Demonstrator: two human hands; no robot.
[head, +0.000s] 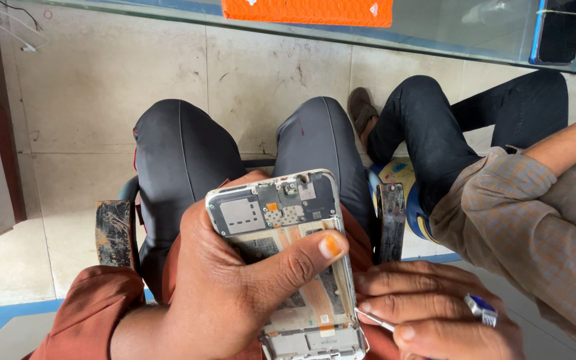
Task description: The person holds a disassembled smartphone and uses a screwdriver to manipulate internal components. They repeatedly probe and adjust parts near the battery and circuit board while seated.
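My left hand [235, 287] grips an opened smartphone [288, 227] with its back cover off, thumb pressed across the middle over the orange ribbon cables. Its circuit board and metal shields show at the top end. My right hand [428, 313], wearing a ring with a blue stone, pinches a thin metal tool [376, 323] whose tip touches the phone's right edge near the bottom. Both hands sit above my lap, over grey trousers.
Another person sits to my right, dark trousers [435, 133] and a checked shirt sleeve [535, 220] close to my right hand. Worn chair armrests [115, 233] flank my legs. A glass counter [435, 27] with an orange mat and a dark phone runs along the top; tiled floor lies below.
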